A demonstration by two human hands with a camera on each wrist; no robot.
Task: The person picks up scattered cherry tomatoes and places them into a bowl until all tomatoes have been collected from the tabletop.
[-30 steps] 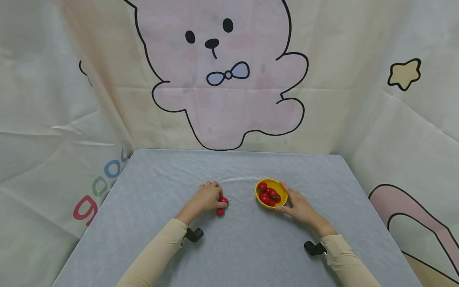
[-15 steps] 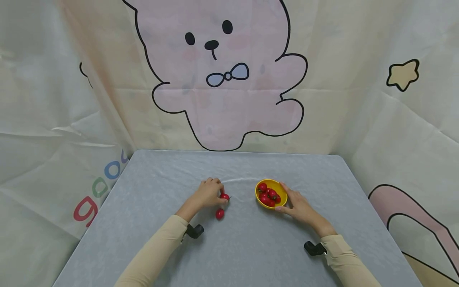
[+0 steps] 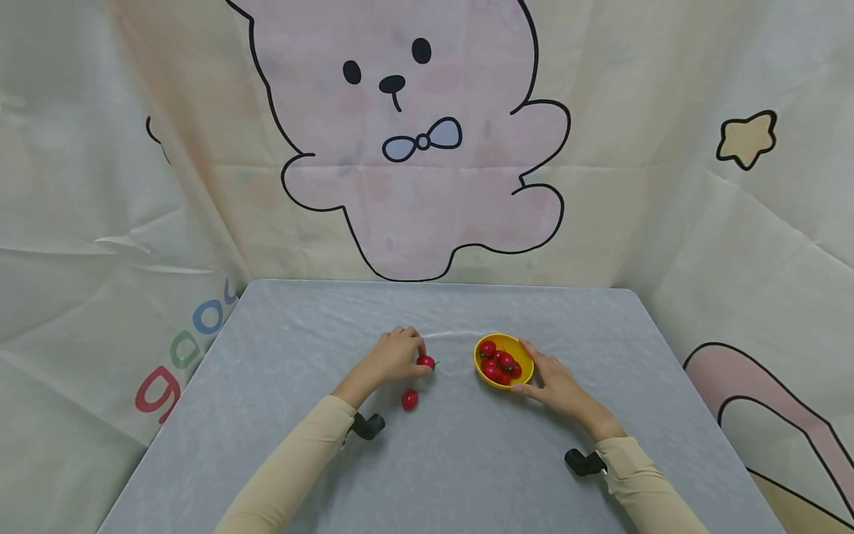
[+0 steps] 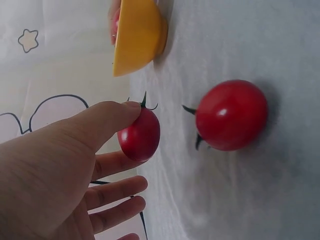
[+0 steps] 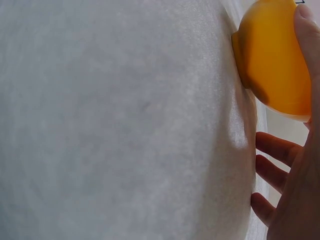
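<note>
Head view, left hand (image 3: 394,357) pinching tomato (image 3: 425,362), right hand (image 3: 557,386) cupping yellow bowl (image 3: 504,359), "goo" lettering (image 3: 183,348)

The only readable text stands on the cloth backdrop (image 3: 100,222) at the left, beside the left edge of the bench (image 3: 467,460). There coloured letters (image 3: 180,356) rise along a slant: a red "g", a green "o", a blue "o", and the start of one more letter that a fold in the cloth hides. No label, brand or number can be read elsewhere.
</note>
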